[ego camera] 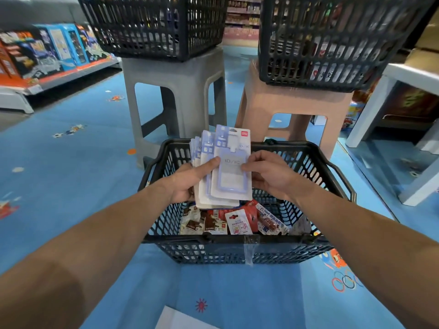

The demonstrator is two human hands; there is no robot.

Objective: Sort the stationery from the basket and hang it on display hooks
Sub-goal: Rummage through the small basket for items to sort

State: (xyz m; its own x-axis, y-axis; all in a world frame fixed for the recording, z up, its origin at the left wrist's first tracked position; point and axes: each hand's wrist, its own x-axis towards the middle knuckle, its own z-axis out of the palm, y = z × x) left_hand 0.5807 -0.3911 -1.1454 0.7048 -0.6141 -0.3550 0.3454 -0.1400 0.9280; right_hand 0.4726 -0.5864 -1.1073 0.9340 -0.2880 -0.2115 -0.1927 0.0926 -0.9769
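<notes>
The left hand (190, 184) grips a fanned stack of packs (203, 150) from its left side, thumb across the fronts and fingers curled behind, likely to keep one kind squared together. The right hand (268, 176) pinches the right edge of the front pack (231, 181), thumb on its face, as if lining it up with the rest. The packs are flat, glossy white cards with pale purple print, each with a clear blister over a purple-rimmed card holder. They are held upright just above the basket (237, 239), a dark plastic lattice with tape on its near rim, standing on the blue floor (71, 162). Inside it lie loose small packs (237, 223), red, brown and white, seemingly unsorted. Farther off, a grey stool (175, 74) carries a second basket (154, 27) and a pink stool (292, 103) a third basket (332, 43), probably raised for easy reach. No hooks are in view.
</notes>
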